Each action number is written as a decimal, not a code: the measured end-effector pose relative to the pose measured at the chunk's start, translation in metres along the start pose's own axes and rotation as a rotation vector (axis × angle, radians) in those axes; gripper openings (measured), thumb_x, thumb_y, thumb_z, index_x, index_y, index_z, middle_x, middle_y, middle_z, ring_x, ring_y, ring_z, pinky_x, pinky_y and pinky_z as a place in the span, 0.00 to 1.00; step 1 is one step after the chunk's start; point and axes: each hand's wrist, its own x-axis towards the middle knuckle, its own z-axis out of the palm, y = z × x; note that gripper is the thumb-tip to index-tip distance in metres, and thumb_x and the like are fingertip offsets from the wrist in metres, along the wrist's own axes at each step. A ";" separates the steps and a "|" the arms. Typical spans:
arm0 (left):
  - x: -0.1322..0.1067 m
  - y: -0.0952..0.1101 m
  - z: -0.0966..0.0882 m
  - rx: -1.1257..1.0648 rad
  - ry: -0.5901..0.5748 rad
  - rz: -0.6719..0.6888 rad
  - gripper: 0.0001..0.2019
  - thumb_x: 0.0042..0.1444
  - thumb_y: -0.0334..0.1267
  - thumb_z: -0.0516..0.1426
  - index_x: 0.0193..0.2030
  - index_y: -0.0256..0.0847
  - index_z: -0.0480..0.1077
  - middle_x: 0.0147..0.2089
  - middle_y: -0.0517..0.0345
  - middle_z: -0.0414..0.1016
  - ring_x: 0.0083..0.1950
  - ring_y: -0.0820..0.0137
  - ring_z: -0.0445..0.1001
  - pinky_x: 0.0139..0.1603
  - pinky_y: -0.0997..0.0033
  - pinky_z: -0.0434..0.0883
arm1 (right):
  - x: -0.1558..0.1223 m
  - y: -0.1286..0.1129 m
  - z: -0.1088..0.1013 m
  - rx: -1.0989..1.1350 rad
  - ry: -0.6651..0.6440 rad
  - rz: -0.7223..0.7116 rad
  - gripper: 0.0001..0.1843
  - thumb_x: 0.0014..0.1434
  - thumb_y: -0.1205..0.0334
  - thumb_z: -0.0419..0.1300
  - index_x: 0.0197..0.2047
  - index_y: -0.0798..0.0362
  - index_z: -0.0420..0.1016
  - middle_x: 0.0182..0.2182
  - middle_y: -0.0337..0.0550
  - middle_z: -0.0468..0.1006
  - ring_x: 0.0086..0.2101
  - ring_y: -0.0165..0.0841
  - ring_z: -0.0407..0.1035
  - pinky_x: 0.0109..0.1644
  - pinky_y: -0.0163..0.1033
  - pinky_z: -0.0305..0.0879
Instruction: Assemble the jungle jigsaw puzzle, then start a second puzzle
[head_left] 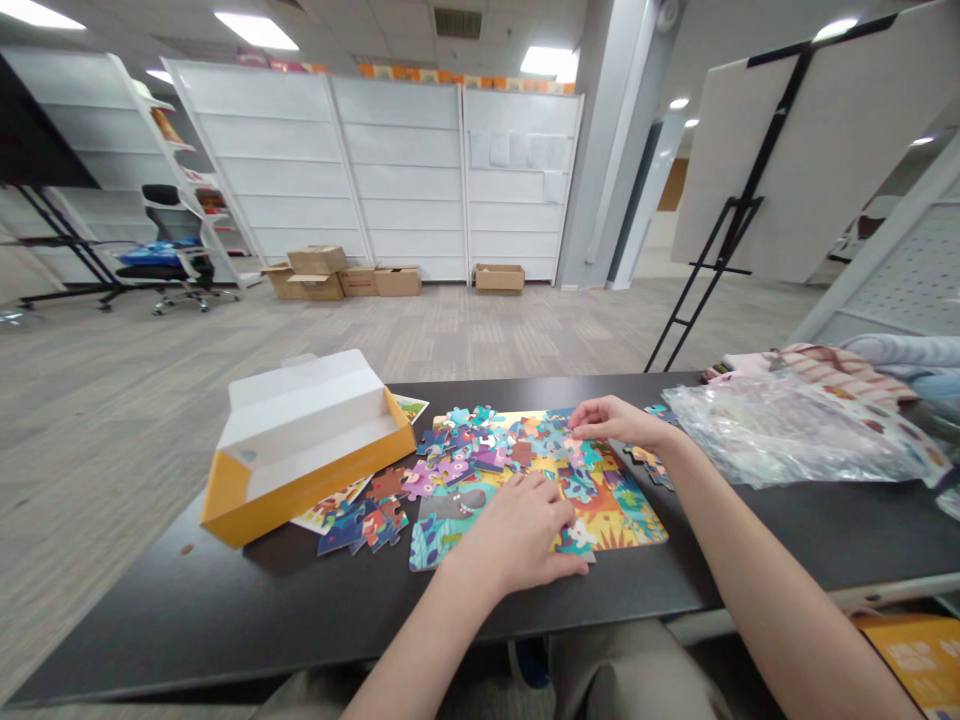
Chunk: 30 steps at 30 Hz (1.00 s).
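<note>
A colourful jigsaw puzzle (630,515) lies on the black table, its lower part a joined picture with a grey animal. Loose puzzle pieces (457,440) are heaped over its upper and middle part. My left hand (525,525) rests palm down on the lower middle, fingers spread and thumb apart, touching pieces there. Over the upper right of the heap, my right hand (615,420) has its fingers bent together at a puzzle piece; the fingertips partly hide it. More loose pieces (367,525) lie at the left, and a few pieces (651,465) lie beyond the right edge.
An orange box (300,490) with a white inside stands tilted at the left of the black table (187,620). Clear plastic bags (795,430) and folded cloth (840,365) fill the right side. An orange package (919,655) sits low at the right. Cardboard boxes (319,262) stand far back.
</note>
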 end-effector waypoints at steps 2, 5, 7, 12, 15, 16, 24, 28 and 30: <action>-0.002 -0.001 -0.002 0.009 -0.004 -0.005 0.21 0.53 0.58 0.65 0.41 0.41 0.75 0.41 0.54 0.75 0.50 0.59 0.72 0.54 0.59 0.69 | 0.001 0.001 -0.001 -0.008 0.009 0.001 0.27 0.47 0.41 0.70 0.38 0.57 0.77 0.26 0.39 0.78 0.24 0.26 0.64 0.26 0.33 0.52; -0.008 -0.003 -0.006 0.025 -0.004 -0.015 0.20 0.53 0.57 0.65 0.39 0.40 0.74 0.41 0.54 0.75 0.48 0.59 0.72 0.51 0.60 0.69 | 0.001 0.003 -0.002 -0.022 0.045 -0.005 0.27 0.48 0.40 0.69 0.37 0.57 0.76 0.25 0.38 0.76 0.24 0.26 0.63 0.26 0.33 0.53; -0.012 -0.005 -0.008 0.034 -0.005 -0.019 0.20 0.53 0.56 0.66 0.38 0.40 0.74 0.41 0.54 0.75 0.47 0.60 0.72 0.51 0.61 0.69 | 0.002 0.004 -0.002 -0.031 0.070 -0.012 0.27 0.48 0.39 0.69 0.36 0.56 0.76 0.24 0.38 0.76 0.24 0.26 0.63 0.27 0.34 0.54; -0.024 -0.012 -0.013 0.035 -0.013 -0.058 0.19 0.52 0.56 0.66 0.38 0.41 0.74 0.40 0.55 0.75 0.47 0.60 0.72 0.51 0.60 0.68 | 0.004 0.007 -0.003 -0.044 0.085 -0.036 0.27 0.49 0.38 0.67 0.36 0.56 0.76 0.25 0.38 0.76 0.24 0.26 0.63 0.27 0.34 0.54; -0.028 -0.017 -0.016 0.018 -0.015 -0.090 0.19 0.52 0.55 0.67 0.38 0.41 0.74 0.40 0.56 0.75 0.48 0.60 0.72 0.51 0.60 0.68 | 0.005 0.010 -0.004 -0.073 0.080 -0.028 0.28 0.49 0.37 0.67 0.36 0.56 0.76 0.26 0.40 0.77 0.25 0.27 0.64 0.28 0.35 0.55; -0.029 -0.017 -0.017 0.011 -0.017 -0.099 0.19 0.51 0.55 0.67 0.38 0.41 0.75 0.40 0.56 0.75 0.47 0.60 0.72 0.50 0.61 0.68 | 0.006 0.011 -0.004 -0.090 0.074 -0.029 0.28 0.50 0.38 0.67 0.36 0.56 0.77 0.26 0.41 0.78 0.25 0.28 0.66 0.29 0.35 0.56; -0.030 -0.022 -0.026 -0.068 -0.015 -0.125 0.17 0.52 0.54 0.67 0.36 0.43 0.77 0.38 0.56 0.76 0.45 0.62 0.73 0.44 0.66 0.68 | 0.007 0.013 -0.004 -0.333 0.100 -0.038 0.24 0.53 0.41 0.64 0.36 0.56 0.81 0.27 0.45 0.82 0.30 0.36 0.72 0.35 0.39 0.64; -0.034 -0.035 -0.034 -0.062 0.062 -0.159 0.08 0.64 0.44 0.59 0.41 0.43 0.77 0.41 0.56 0.77 0.47 0.64 0.74 0.48 0.67 0.68 | 0.000 -0.003 -0.003 -0.569 0.201 -0.051 0.17 0.53 0.48 0.65 0.35 0.53 0.83 0.32 0.46 0.83 0.33 0.38 0.72 0.38 0.40 0.64; -0.039 -0.044 -0.041 -0.051 0.117 -0.235 0.07 0.66 0.40 0.57 0.42 0.43 0.76 0.43 0.56 0.78 0.48 0.65 0.74 0.49 0.67 0.69 | -0.007 -0.015 0.001 -0.630 0.206 -0.050 0.15 0.52 0.49 0.66 0.35 0.52 0.83 0.32 0.46 0.83 0.33 0.38 0.71 0.38 0.39 0.63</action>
